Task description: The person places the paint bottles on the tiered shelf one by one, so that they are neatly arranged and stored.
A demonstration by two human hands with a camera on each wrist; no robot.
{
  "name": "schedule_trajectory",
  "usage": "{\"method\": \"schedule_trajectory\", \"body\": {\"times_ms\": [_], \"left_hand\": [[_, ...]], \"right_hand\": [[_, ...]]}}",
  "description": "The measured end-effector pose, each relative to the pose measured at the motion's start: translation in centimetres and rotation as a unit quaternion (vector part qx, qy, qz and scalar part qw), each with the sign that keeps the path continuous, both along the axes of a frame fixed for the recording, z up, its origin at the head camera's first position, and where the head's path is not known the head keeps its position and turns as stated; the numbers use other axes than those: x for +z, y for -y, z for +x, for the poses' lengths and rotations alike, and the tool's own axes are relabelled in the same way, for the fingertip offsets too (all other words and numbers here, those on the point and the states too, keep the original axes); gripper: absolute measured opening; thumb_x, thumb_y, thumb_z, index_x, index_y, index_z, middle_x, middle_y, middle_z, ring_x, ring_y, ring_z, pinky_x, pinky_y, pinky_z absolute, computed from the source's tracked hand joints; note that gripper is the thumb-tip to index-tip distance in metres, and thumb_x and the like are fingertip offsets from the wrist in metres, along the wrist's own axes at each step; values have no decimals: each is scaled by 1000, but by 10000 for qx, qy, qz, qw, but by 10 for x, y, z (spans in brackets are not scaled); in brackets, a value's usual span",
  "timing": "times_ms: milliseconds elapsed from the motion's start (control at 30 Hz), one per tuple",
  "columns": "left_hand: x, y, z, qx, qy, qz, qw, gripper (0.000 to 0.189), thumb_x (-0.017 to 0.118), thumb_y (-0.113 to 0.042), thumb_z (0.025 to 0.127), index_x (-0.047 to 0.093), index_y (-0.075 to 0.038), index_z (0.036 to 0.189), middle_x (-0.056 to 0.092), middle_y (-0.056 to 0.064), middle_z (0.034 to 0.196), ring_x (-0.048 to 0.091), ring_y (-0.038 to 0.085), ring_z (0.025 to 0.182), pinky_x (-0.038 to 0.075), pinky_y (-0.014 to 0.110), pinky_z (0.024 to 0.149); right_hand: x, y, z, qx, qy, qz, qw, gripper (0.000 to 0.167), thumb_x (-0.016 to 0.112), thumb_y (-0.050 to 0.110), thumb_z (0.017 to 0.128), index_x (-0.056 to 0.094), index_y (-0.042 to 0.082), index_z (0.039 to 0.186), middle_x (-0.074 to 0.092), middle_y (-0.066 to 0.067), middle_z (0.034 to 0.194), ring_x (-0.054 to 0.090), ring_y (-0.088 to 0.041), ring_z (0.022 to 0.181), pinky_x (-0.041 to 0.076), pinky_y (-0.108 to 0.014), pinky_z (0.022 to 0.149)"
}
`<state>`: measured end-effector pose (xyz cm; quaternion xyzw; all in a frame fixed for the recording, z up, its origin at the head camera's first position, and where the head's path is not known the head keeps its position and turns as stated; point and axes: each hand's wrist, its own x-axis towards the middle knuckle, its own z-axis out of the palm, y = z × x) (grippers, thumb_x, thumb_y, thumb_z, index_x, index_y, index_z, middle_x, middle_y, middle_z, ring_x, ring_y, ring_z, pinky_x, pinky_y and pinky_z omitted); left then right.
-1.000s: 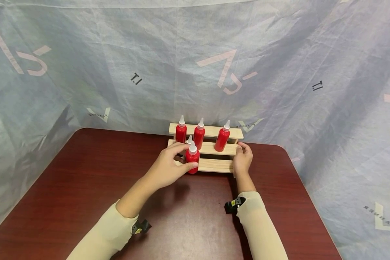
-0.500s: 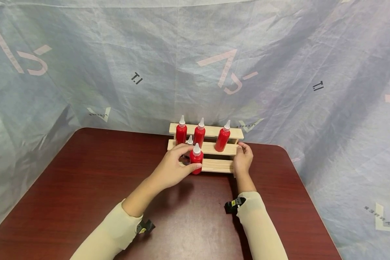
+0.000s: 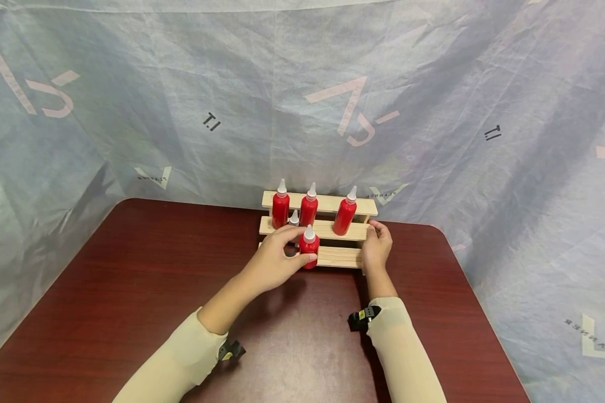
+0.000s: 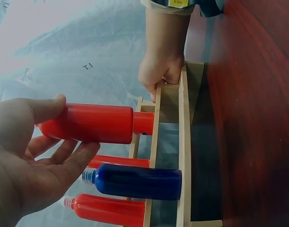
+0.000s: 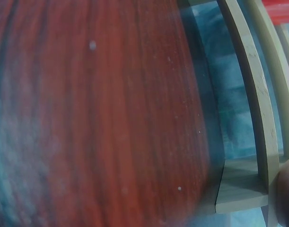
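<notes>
My left hand (image 3: 274, 260) pinches a red squeeze bottle (image 3: 310, 245) with a white pointed cap between thumb and fingers. In the left wrist view, the bottle (image 4: 94, 124) stays upright relative to the rack, its base apart from the lowest shelf (image 4: 184, 142). At the right end of the tiered wooden rack (image 3: 340, 257), my right hand (image 3: 376, 246) grips the side. A dark blue bottle (image 4: 137, 182) stands on the lowest shelf; the left hand mostly hides it in the head view, leaving its cap (image 3: 294, 218) showing.
On the middle shelf stand three red bottles: one at left (image 3: 280, 210), a second beside it (image 3: 308, 211) and one further right (image 3: 345, 217). The dark red table (image 3: 312, 347) extends in front of the rack. A grey printed cloth (image 3: 232, 84) hangs behind.
My left hand has carried the red bottle a little to the right along the front of the rack. The right hand has stayed on the rack's end.
</notes>
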<state>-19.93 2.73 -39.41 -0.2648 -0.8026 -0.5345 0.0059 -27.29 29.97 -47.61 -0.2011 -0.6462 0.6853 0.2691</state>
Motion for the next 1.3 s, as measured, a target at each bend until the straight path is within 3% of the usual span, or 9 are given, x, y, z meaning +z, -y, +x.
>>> {"method": "schedule_trajectory", "body": {"times_ms": [400, 800, 1000, 1300], "left_hand": [[-6, -11, 1, 143, 184, -52, 9997, 58, 83, -17, 93, 62, -4, 145, 66, 12, 142, 67, 26, 127, 59, 48, 105], [-15, -23, -2, 139, 425, -137, 9989, 58, 80, -17, 95, 60, -6, 148, 67, 13, 145, 68, 26, 131, 61, 42, 103], [-22, -31, -5, 118, 373, -152, 9991, 58, 80, -14, 95, 60, -6, 149, 66, 13, 146, 64, 23, 136, 60, 40, 104], [-29, -41, -8, 127, 219, -324, 9992, 54, 77, -12, 97, 60, -7, 148, 70, 12, 140, 66, 21, 131, 59, 39, 105]], "right_hand": [[-13, -2, -7, -203, -166, 57, 9996, 24, 52, 8, 108, 67, -5, 122, 61, -3, 103, 56, -9, 88, 47, -16, 73], [-12, -2, -7, -139, -214, 54, 9997, 27, 52, 7, 108, 66, -8, 126, 62, -9, 110, 53, -8, 85, 45, -15, 72], [-12, -3, -7, -131, -259, -44, 9996, 27, 53, 7, 108, 66, -8, 127, 62, -7, 108, 52, -7, 85, 45, -16, 72], [-11, -2, -7, -183, -293, -54, 9994, 25, 53, 4, 107, 66, -9, 124, 61, -6, 101, 50, -7, 82, 42, -17, 73]]}}
